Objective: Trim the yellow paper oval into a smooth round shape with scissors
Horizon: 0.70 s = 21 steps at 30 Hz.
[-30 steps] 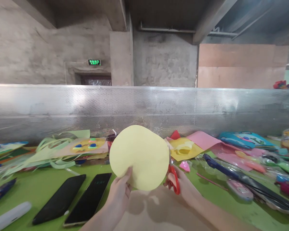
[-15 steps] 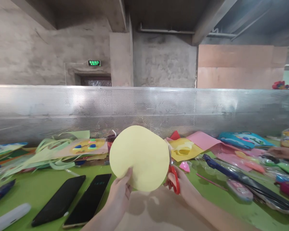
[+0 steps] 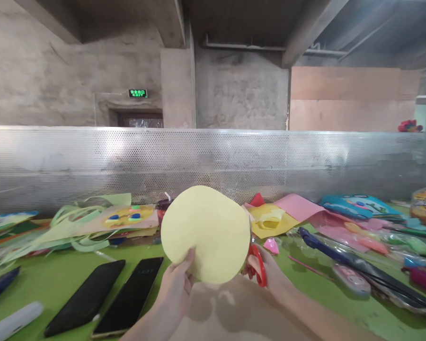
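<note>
A roundish sheet of pale yellow paper point(image 3: 206, 227) is held up in front of me, its outline a little uneven at the upper right. My left hand point(image 3: 179, 279) pinches its lower left edge, thumb on the near face. In my right hand point(image 3: 264, 270) is a pair of red-handled scissors point(image 3: 259, 272), fingers through the loops. The blades point up along the sheet's right edge and partly hide behind it; whether they are parted I cannot tell. Below the sheet lies a beige surface point(image 3: 213, 317).
Two black phones point(image 3: 85, 298) point(image 3: 131, 296) lie left on the green table point(image 3: 31, 274). Behind are green paper strips point(image 3: 71, 213), a dark red cup point(image 3: 162, 210) with a straw, and yellow paper point(image 3: 273, 220). A folded dark umbrella-like item point(image 3: 358, 263) lies right. A perforated metal panel point(image 3: 184, 151) stands behind.
The other person's hand at the far right has left the view. My hands, the paper and the scissors are almost unmoved; the view has shifted very slightly.
</note>
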Each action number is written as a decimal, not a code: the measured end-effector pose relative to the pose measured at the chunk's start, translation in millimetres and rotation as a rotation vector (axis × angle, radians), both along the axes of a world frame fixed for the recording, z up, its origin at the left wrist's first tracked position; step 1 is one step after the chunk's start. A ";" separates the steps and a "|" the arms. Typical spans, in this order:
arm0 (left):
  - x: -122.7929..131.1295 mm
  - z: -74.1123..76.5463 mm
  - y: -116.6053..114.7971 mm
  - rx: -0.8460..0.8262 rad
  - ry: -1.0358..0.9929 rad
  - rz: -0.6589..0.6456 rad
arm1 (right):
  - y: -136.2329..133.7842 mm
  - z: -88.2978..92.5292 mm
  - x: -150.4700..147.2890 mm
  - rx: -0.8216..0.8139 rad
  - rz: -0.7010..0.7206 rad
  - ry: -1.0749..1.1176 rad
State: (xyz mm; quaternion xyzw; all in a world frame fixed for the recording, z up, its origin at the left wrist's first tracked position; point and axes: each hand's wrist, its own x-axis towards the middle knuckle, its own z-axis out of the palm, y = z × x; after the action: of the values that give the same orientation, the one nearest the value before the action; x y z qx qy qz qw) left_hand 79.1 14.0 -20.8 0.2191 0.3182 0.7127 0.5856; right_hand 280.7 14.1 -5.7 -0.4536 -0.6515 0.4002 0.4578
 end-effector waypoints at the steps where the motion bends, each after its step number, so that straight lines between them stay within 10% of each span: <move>1: 0.1 0.0 -0.1 -0.001 -0.002 0.000 | 1.3 -1.4 0.3 0.010 0.001 0.004; 21: 1.4 4.0 -2.3 -0.035 -0.002 -0.003 | -9.2 11.9 -4.2 0.002 -0.006 -0.019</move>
State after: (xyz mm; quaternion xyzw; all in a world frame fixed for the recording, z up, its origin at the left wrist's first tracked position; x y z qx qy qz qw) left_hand 80.5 11.7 -16.8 0.2086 0.3299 0.7064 0.5905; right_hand 276.5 4.9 6.2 -0.4590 -0.6549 0.3937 0.4533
